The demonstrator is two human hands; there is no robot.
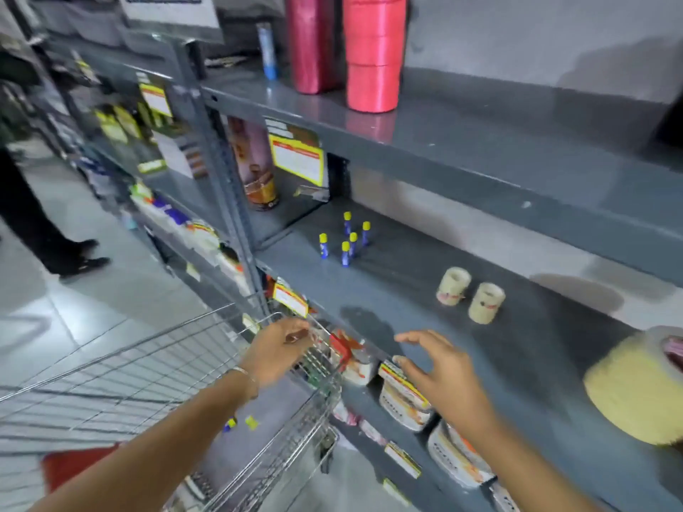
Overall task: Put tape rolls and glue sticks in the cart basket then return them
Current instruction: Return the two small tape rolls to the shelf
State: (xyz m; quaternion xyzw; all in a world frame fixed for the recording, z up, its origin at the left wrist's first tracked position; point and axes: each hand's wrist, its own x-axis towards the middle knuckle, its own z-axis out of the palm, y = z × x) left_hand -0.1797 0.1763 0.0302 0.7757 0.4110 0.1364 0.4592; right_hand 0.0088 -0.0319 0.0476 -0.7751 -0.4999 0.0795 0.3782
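Nearest the bottom of the frame, both my forearms reach up from the lower edge toward the grey shelf (425, 275). My left hand (275, 351), with a thin bangle at the wrist, sits at the far rim of the wire cart basket (155, 367), fingers curled over the wire near a red clip; whether it grips the rim I cannot tell through the blur. Down inside the basket, just beneath that forearm, lies a small blue-and-yellow item (230, 424), too blurred to name. My right hand (443, 378) hovers open and empty over the shelf's front edge, fingers spread. At the right edge a large cream tape roll (628, 386) lies on the shelf. Farther back, right of centre, two small tape rolls (471, 295) stand just beside each other. Beyond them, near the middle, five glue sticks (347, 238) with yellow caps stand upright in a loose cluster. On the shelf above, at the top of the frame, rise stacked red rolls (373, 53).
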